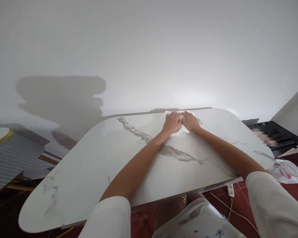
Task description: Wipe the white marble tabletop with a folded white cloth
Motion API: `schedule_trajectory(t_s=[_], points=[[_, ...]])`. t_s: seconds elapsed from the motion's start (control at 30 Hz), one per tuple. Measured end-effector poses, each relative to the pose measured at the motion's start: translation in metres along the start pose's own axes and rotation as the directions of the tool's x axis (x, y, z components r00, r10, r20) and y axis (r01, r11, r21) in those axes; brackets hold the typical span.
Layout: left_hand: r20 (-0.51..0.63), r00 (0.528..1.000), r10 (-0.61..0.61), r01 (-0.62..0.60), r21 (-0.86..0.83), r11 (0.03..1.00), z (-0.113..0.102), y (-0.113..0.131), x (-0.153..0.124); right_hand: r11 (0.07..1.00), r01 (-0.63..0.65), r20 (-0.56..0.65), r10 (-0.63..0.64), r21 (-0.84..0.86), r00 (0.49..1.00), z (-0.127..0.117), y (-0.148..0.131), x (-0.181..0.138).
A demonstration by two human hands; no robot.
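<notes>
A folded white cloth (182,130) lies near the far edge of the white table (79,168), whose top has grey-brown marble veins. My left hand (172,122) presses down on the cloth's left part, its fingers bent over the fabric. On the right part, my right hand (190,122) grips the cloth the same way. The two thumbs meet or nearly meet in the middle. Both arms reach forward across the tabletop. Much of the cloth is hidden beneath the hands.
A pale wall (149,53) stands directly behind the table. At left is a ribbed grey piece with a gold-edged top (0,135). At right are a black plastic item (285,130) and a clear plastic bag (288,172). A power strip (230,190) and its cable lie below.
</notes>
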State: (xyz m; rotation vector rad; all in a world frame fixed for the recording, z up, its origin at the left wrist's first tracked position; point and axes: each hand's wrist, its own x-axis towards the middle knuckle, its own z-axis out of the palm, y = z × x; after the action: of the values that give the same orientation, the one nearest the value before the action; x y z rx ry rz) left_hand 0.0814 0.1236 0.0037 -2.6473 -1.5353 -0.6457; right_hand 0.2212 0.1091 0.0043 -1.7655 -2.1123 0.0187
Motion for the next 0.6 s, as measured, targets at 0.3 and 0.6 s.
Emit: schedule_trajectory(t_s=[0.3, 0.6], points=[[0.01, 1.0, -0.024, 0.024, -0.03, 0.999, 0.008, -0.026, 0.035, 0.998, -0.024, -0.011, 0.024, 0.052, 1.0, 0.012, 0.005, 0.043], [0.02, 0.999, -0.026, 0.026, -0.011, 1.0, 0.013, -0.038, 0.05, 0.998, -0.017, -0.016, 0.018, 0.059, 1.0, 0.02, 0.01, 0.063]])
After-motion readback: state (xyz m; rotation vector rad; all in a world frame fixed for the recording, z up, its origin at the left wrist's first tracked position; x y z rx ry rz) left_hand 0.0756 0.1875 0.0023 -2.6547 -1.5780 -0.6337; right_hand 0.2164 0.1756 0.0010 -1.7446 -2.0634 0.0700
